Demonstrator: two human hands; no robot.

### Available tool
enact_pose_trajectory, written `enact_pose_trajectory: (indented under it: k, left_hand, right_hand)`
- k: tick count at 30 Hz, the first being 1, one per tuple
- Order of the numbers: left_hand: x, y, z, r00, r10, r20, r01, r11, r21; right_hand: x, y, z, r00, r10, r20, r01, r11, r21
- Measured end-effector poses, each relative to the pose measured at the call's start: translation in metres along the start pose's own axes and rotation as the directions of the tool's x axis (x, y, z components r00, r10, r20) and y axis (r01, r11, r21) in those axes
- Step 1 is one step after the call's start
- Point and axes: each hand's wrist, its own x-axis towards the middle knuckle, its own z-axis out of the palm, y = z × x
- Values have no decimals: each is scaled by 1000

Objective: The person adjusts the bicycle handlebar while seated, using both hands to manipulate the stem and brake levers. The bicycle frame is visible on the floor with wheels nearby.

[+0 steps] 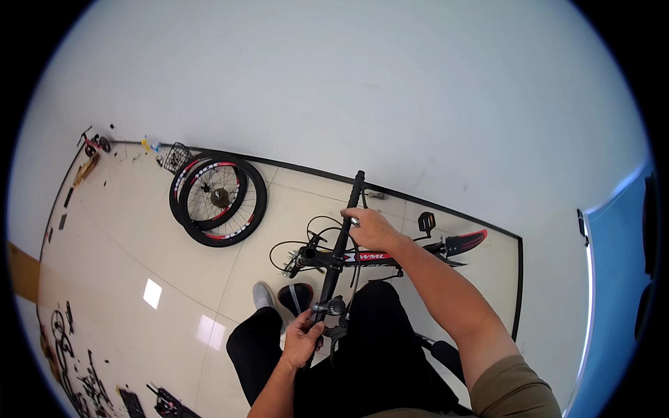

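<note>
A black bicycle handlebar [330,285] runs across in front of me, clamped at the stem of a black and red bicycle frame [377,258]. My left hand [303,339] grips its near end, beside a shifter [334,305] and a brake lever [337,334]. Toward the far end, my right hand [368,227] is closed around the bar, below the black grip [356,190]. A small silver metal part [355,222] shows at its fingers; I cannot tell what it is. Black cables [285,243] loop loosely around the stem.
Two bicycle wheels [222,237] lie overlapping by the wall, near a wire basket [177,157]. A saddle [295,299] rests near my shoe [263,295]. The frame carries a pedal [427,222] and a mudguard [466,243]. Loose parts [94,381] litter the floor at lower left.
</note>
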Motion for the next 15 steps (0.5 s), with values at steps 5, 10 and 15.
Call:
enact_pose_trajectory:
  k: [5,10,15]
  left_hand:
    - [0,2,-8,999,-6,36,7,1000,-20]
    - [2,1,-9,999,-1,53,3,999,-35]
    - [3,5,-9,999,-12,52,13,1000,-26]
  right_hand:
    - [-8,-21,-14,970,120,214,-77,977,-198]
    - [-26,-5,-5,997,24,72,-17,995,-97]
    - [-12,-1,-1,987,92,-135,-78,991,105]
